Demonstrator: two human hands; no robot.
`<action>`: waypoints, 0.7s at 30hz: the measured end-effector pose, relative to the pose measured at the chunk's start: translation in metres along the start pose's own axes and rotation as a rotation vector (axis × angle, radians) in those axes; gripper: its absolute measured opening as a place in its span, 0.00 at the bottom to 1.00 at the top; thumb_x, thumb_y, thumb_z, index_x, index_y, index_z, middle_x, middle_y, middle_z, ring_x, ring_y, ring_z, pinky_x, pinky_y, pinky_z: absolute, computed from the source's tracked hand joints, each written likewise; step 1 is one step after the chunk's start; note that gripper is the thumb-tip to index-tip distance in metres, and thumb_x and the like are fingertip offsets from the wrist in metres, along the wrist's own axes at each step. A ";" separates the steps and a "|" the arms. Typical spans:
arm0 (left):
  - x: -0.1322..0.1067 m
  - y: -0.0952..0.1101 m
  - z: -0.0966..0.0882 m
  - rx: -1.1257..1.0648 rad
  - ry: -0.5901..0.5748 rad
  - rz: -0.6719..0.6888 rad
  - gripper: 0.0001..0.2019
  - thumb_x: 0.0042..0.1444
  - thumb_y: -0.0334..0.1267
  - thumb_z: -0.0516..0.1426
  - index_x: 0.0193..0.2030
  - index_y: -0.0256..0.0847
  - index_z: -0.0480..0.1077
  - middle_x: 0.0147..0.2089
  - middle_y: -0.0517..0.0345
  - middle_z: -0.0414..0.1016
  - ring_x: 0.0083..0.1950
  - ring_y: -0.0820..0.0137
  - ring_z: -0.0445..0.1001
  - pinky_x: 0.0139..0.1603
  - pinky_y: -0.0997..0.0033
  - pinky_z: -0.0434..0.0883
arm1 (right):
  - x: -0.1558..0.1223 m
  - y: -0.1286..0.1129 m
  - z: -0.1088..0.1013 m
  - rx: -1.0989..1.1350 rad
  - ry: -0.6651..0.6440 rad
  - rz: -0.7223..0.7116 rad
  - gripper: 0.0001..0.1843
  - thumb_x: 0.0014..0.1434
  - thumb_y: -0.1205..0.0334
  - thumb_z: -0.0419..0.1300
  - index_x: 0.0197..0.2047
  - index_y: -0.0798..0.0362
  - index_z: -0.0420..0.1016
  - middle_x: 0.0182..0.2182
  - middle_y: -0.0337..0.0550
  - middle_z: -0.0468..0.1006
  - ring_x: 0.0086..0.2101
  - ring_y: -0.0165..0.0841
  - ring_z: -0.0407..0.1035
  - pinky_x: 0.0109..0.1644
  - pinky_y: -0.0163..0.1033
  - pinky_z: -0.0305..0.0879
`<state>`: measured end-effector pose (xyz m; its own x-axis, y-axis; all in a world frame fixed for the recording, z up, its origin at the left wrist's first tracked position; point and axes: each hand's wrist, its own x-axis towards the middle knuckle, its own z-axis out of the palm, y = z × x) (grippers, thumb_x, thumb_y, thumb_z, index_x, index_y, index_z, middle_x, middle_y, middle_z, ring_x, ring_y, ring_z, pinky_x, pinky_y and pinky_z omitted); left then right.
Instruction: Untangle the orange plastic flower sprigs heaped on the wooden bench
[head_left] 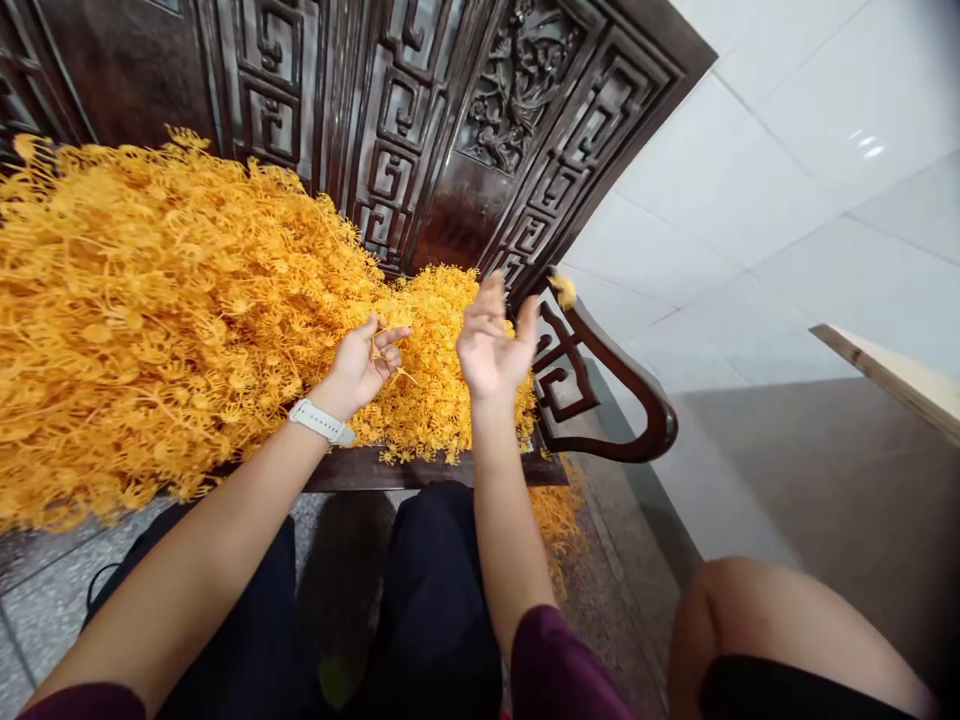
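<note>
A big heap of orange-yellow plastic flower sprigs (165, 320) covers the bench seat, with a lower mound (431, 400) at its right end. My left hand (367, 365), wearing a pale watch strap on the wrist, is over the mound with fingers curled. A thin orange sprig (405, 374) pokes out from those fingers. To its right, my right hand (495, 340) is raised palm up, thumb and fingers apart, somewhat blurred and holding nothing. Beyond its fingertips a small blurred yellow piece (563, 291) shows against the bench's armrest; I cannot tell whether it touches.
The dark carved bench back (465, 210) rises behind the heap, and a curved wooden armrest (652, 425) juts out at right. More orange pieces (559, 525) lie on the floor below. White tiled wall (750, 200) stands at right, near a wooden board edge (877, 370). Another bare knee (780, 620) shows lower right.
</note>
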<state>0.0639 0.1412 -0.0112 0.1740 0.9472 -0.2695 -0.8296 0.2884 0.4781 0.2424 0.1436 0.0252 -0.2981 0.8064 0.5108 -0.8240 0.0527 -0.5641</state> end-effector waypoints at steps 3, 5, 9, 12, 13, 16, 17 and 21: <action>-0.001 0.005 0.001 0.004 0.003 -0.003 0.15 0.75 0.38 0.48 0.33 0.41 0.63 0.29 0.54 0.79 0.18 0.76 0.61 0.21 0.76 0.62 | 0.004 0.036 -0.018 -0.099 0.666 0.055 0.06 0.64 0.58 0.58 0.39 0.50 0.75 0.27 0.38 0.75 0.23 0.28 0.58 0.27 0.34 0.61; -0.001 0.006 0.001 0.035 -0.022 0.014 0.14 0.74 0.36 0.49 0.35 0.40 0.65 0.29 0.54 0.78 0.19 0.76 0.62 0.22 0.76 0.63 | 0.002 0.057 -0.014 -0.220 0.807 0.084 0.07 0.63 0.56 0.59 0.39 0.50 0.74 0.27 0.36 0.72 0.24 0.27 0.59 0.28 0.34 0.60; -0.001 0.000 0.000 0.193 -0.048 0.087 0.10 0.72 0.34 0.53 0.37 0.38 0.70 0.28 0.55 0.74 0.21 0.76 0.65 0.23 0.76 0.63 | -0.004 0.082 0.003 -0.558 0.639 0.087 0.13 0.60 0.49 0.67 0.40 0.49 0.75 0.37 0.41 0.77 0.34 0.30 0.69 0.35 0.35 0.66; -0.003 -0.006 0.000 0.312 -0.037 0.148 0.11 0.69 0.37 0.60 0.34 0.37 0.71 0.28 0.56 0.72 0.22 0.75 0.66 0.23 0.75 0.61 | -0.005 0.089 -0.001 -0.719 0.613 0.070 0.14 0.57 0.53 0.71 0.34 0.50 0.71 0.34 0.40 0.76 0.33 0.29 0.68 0.35 0.35 0.66; -0.002 -0.007 -0.001 0.345 -0.033 0.181 0.12 0.68 0.39 0.62 0.33 0.37 0.71 0.29 0.55 0.72 0.22 0.76 0.65 0.23 0.75 0.61 | -0.005 0.090 -0.006 -0.736 0.638 0.049 0.14 0.57 0.54 0.71 0.33 0.50 0.70 0.32 0.38 0.75 0.31 0.28 0.66 0.34 0.34 0.65; 0.003 -0.006 -0.003 0.398 0.001 0.281 0.15 0.63 0.41 0.66 0.29 0.37 0.70 0.28 0.57 0.70 0.23 0.76 0.65 0.24 0.75 0.60 | -0.005 0.091 -0.027 -0.680 0.703 0.092 0.14 0.58 0.58 0.69 0.32 0.50 0.67 0.25 0.32 0.68 0.25 0.25 0.59 0.31 0.31 0.61; 0.005 -0.004 -0.004 0.396 0.021 0.278 0.16 0.62 0.41 0.66 0.28 0.38 0.69 0.27 0.58 0.69 0.23 0.76 0.65 0.24 0.76 0.61 | -0.004 0.092 -0.033 -0.644 0.718 0.138 0.13 0.58 0.59 0.68 0.32 0.50 0.67 0.24 0.31 0.66 0.24 0.25 0.57 0.30 0.30 0.60; 0.005 -0.005 0.001 0.406 0.094 0.178 0.19 0.58 0.40 0.68 0.24 0.40 0.63 0.22 0.64 0.61 0.19 0.78 0.56 0.18 0.77 0.54 | -0.001 0.096 -0.040 -0.586 0.770 0.201 0.09 0.60 0.62 0.65 0.31 0.51 0.68 0.22 0.29 0.64 0.21 0.24 0.55 0.28 0.28 0.59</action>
<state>0.0694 0.1449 -0.0146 -0.0172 0.9755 -0.2193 -0.5639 0.1716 0.8078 0.1832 0.1711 -0.0553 0.1600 0.9843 -0.0745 -0.3612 -0.0118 -0.9324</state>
